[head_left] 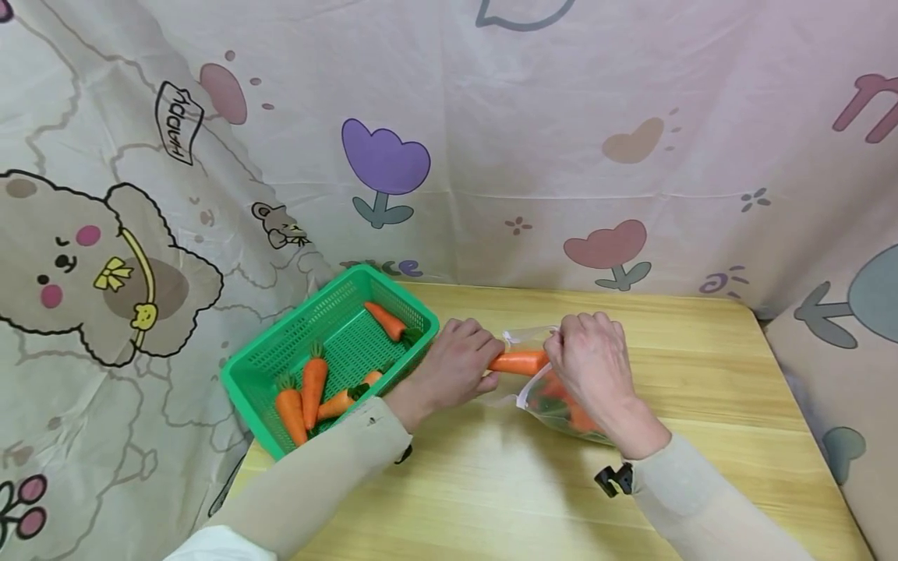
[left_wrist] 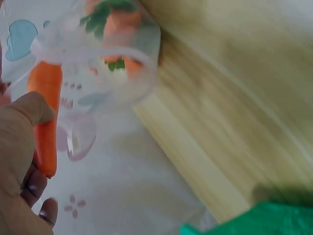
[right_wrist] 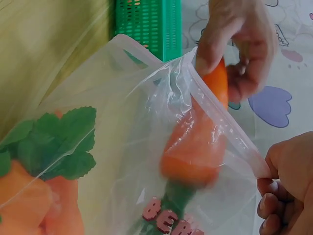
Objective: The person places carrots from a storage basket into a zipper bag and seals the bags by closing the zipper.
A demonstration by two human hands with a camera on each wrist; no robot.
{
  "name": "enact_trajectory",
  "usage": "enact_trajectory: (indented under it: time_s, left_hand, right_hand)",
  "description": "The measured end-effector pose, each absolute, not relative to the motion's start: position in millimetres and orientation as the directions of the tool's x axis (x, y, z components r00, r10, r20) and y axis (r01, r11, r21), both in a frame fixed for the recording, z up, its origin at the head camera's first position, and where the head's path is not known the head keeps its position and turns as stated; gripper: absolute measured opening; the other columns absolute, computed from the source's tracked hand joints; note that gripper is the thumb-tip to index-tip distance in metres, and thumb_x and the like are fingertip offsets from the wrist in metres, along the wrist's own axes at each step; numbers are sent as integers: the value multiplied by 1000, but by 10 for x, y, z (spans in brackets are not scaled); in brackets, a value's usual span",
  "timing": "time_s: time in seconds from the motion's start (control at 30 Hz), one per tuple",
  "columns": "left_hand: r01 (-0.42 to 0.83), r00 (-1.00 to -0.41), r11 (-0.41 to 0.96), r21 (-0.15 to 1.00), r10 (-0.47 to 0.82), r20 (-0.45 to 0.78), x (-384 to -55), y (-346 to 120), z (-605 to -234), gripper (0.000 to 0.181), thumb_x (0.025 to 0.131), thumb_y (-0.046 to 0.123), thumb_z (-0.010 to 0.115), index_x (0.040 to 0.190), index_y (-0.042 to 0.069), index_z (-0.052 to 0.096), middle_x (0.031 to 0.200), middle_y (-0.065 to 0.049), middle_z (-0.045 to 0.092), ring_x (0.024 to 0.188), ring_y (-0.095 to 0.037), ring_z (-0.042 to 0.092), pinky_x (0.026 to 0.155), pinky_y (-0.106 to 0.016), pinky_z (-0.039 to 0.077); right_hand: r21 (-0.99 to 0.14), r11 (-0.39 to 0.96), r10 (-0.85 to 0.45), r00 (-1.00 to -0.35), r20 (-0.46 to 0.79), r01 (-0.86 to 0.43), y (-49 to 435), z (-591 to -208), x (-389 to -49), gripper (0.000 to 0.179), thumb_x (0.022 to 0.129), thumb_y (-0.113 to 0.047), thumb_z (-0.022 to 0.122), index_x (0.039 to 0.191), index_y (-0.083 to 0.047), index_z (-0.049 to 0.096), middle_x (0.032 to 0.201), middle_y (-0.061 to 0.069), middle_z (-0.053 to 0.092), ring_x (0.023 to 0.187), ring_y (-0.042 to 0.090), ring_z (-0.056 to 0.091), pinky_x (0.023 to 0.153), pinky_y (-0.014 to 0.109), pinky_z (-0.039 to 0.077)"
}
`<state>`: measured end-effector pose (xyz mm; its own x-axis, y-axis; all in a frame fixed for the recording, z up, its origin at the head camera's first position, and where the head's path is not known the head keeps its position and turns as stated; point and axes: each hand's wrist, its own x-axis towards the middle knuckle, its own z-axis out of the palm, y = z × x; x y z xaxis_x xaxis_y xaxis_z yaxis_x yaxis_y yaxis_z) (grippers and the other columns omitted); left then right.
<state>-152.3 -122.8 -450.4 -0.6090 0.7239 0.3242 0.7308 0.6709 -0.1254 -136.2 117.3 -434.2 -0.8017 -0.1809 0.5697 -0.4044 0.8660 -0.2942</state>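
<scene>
My left hand (head_left: 454, 362) grips an orange carrot (head_left: 517, 362) near its thin end, the thumb lying along it in the left wrist view. The carrot's thick end and green top are inside a clear plastic zip bag (right_wrist: 129, 110), seen through the film in the right wrist view. With its thumb and fingers, my right hand (head_left: 591, 360) pinches the edge of the bag's mouth, which gapes around the carrot. More carrots (right_wrist: 63, 205) with green leaves (right_wrist: 68, 142) lie deeper in the bag. Pink lettering (right_wrist: 166, 218) is printed on it.
A green perforated basket (head_left: 245, 417) stands at the left of the wooden table (head_left: 449, 499), holding several carrots (head_left: 314, 389). Behind the table hangs a patterned cloth (head_left: 505, 140), and more cloth flanks both sides. My left forearm passes over the basket's near corner.
</scene>
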Motion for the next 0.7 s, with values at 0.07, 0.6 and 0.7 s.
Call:
enact_trajectory:
  time_s: [0.07,0.6,0.7]
  left_hand:
    - [732,-606,668,-134,728,322,-1519,-1141,-4542,25,95,38,71,109,16,68,106,0,73,103,-22,59,90,-41,46]
    - [734,-523,610,-298,788,324,-1510,-637,-4816,27,103,29,65,127,19,72,113,9,73,98,-14,57,75,-28,41]
    - [744,-504,590,-315,804,315,-1507,-559,-4845,34,102,25,67,135,19,71,126,8,70,105,-13,55,74,-25,40]
  right_hand:
    - [-300,865,-182,-807,561,-403,1154,-4335,-1356,26,88,-9,59,65,-10,48,61,4,46,65,31,44,63,39,32]
    - [-378,845,-165,-857,487,-378,1071,-4313,-1314,30,93,-11,61,65,-11,48,63,5,49,67,32,46,68,43,38]
    - [-404,842,-157,-880,448,-357,1072,-4300,-1300,31,96,-13,62,67,-10,50,65,6,51,69,32,47,71,44,39]
